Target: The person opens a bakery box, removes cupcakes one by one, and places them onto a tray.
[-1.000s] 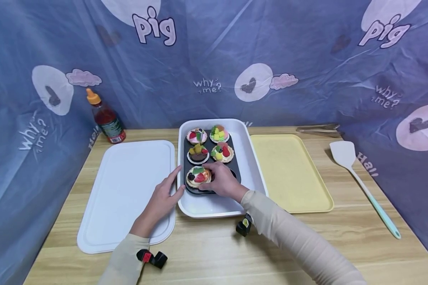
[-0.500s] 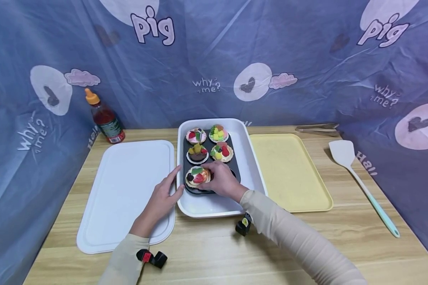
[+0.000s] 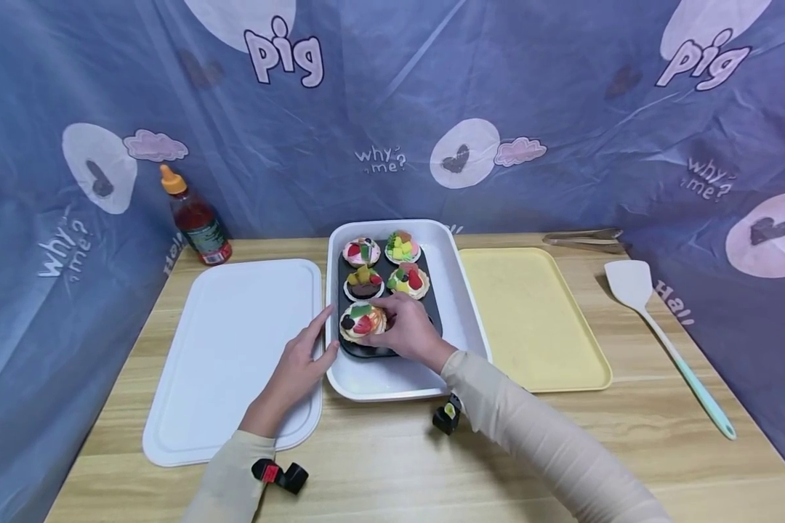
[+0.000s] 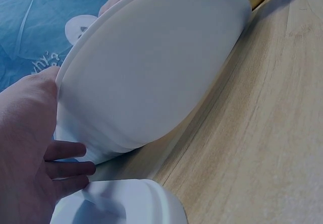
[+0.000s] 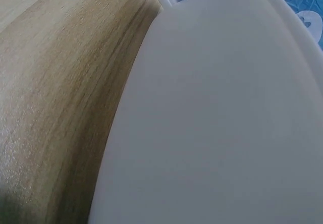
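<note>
A fruit tart (image 3: 361,324) topped with cream, red and green fruit is pinched between the thumb and fingers of my right hand (image 3: 411,328). It is over the near left cup of a black muffin pan (image 3: 363,351). Several other decorated tarts, among them a chocolate one (image 3: 363,289), sit in the farther cups. The pan lies inside a deep white tray (image 3: 451,298). My left hand (image 3: 301,365) touches that tray's left rim with spread fingers; in the left wrist view the fingers (image 4: 65,169) extend along its outer wall. The right wrist view shows mostly the tray's wall (image 5: 212,108).
Left of the tray lies a white board (image 3: 235,341), with a red sauce bottle (image 3: 199,225) behind it. A yellow tray (image 3: 530,312) is to the right. Farther right lie a spatula (image 3: 667,338) and, at the back, metal tongs (image 3: 582,237).
The tart in my right hand has risen slightly and tilted, showing more of the pan's near edge below it. My left hand stays at the tray's rim.
</note>
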A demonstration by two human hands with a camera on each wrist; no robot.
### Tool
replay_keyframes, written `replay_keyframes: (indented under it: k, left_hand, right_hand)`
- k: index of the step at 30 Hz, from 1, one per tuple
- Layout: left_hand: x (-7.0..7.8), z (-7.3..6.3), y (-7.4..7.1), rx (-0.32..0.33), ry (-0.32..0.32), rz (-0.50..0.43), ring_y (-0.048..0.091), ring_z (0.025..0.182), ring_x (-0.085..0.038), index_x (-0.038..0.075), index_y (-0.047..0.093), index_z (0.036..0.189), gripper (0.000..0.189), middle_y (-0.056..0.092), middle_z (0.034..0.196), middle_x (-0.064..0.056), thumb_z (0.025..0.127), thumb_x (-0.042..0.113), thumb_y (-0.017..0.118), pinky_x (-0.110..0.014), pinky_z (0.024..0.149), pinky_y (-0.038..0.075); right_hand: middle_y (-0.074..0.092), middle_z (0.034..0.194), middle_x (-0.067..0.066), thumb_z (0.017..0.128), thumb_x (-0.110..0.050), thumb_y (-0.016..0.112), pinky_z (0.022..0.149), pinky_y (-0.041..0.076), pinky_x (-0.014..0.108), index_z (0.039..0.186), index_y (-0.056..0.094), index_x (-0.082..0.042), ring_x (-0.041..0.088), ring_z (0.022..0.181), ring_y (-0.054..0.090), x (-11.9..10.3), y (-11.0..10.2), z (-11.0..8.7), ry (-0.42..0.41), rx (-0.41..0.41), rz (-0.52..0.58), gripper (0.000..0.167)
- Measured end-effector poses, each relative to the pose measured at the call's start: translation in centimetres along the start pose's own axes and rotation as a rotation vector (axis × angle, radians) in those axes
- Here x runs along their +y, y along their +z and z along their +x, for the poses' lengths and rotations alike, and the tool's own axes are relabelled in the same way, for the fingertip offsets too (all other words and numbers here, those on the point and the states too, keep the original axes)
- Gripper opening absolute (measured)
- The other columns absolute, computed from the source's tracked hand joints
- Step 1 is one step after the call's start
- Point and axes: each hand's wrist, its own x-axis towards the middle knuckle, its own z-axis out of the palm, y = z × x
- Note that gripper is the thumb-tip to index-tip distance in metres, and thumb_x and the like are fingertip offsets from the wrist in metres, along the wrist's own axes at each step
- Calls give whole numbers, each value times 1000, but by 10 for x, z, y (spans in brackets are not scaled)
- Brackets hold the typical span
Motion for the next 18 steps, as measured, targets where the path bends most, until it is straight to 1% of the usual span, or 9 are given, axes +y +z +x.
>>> replay_keyframes:
  k: [4, 9, 13, 18]
  left_hand:
    - [0, -1, 1, 5, 4, 1, 52, 134, -43, 13, 41, 154, 65, 54, 145, -25, 94, 19, 65, -57, 113, 42]
    - [0, -1, 2, 11, 8, 8, 52, 134, -43, 13, 41, 154, 65, 54, 145, -25, 95, 19, 65, -58, 112, 42]
    - [0, -2, 1, 1, -5, 9, 52, 135, -44, 15, 40, 155, 64, 53, 146, -26, 96, 20, 64, -58, 113, 41]
    - [1, -2, 0, -8, -20, 12, 50, 136, -44, 17, 39, 156, 65, 52, 147, -26, 96, 22, 63, -58, 113, 40]
  right_hand:
    - [69, 106, 9, 68, -20, 94, 75, 54, 27, 123, 72, -5, 17, 88, 62, 0, -1, -2, 14, 12, 9, 61]
    - [69, 111, 12, 68, -19, 94, 76, 55, 28, 124, 72, -5, 19, 90, 64, 0, -6, -2, 38, 16, 24, 61]
    - [67, 114, 15, 69, -17, 93, 77, 55, 28, 126, 71, -5, 21, 91, 64, 4, -14, -3, 70, 21, 49, 62]
    - [66, 113, 16, 70, -16, 92, 74, 55, 26, 126, 70, -3, 20, 86, 63, 11, -26, -6, 107, 31, 66, 62]
